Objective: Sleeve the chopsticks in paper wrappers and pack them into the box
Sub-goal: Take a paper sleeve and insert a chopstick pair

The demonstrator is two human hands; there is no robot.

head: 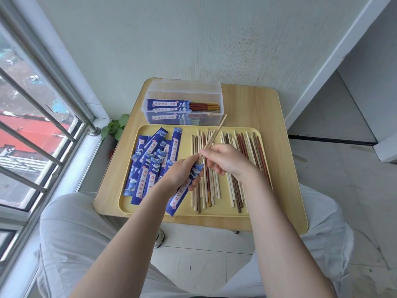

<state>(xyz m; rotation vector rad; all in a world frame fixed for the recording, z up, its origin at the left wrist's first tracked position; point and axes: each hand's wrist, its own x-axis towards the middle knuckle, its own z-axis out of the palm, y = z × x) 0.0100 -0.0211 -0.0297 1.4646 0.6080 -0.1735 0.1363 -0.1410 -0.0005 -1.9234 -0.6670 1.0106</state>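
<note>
Sleeving is the step in hand: near the centre of the frame, a person feeds a pale pair of chopsticks [212,140] into the open mouth of a blue paper wrapper [186,186]. The left hand [182,174] curls around the wrapper's upper part, holding it slanted so its printed length runs down toward the lower left and ends over the tray's near rim. The right hand [227,162] pinches the chopsticks between thumb and fingertips just above the wrapper's mouth; their free ends point to the upper right, toward the box. The tips seem to be only just entering the paper, so the pair looks barely sleeved. Judging from this, the next move calls for sliding the sticks further down while the left hand keeps the mouth open and the paper straight, then carrying the finished pair up to the box. Both hands meet above the middle of a yellow tray [240,128] on a small wooden table [264,108]. Loose blue wrappers [150,160] lie heaped in the tray's left half, just left of the left hand. Bare chopsticks [242,151], pale and reddish brown, lie in rows under and right of the right hand. The clear plastic box [184,117], lid open, sits above the tray at upper centre, already holding several wrapped pairs.
</note>
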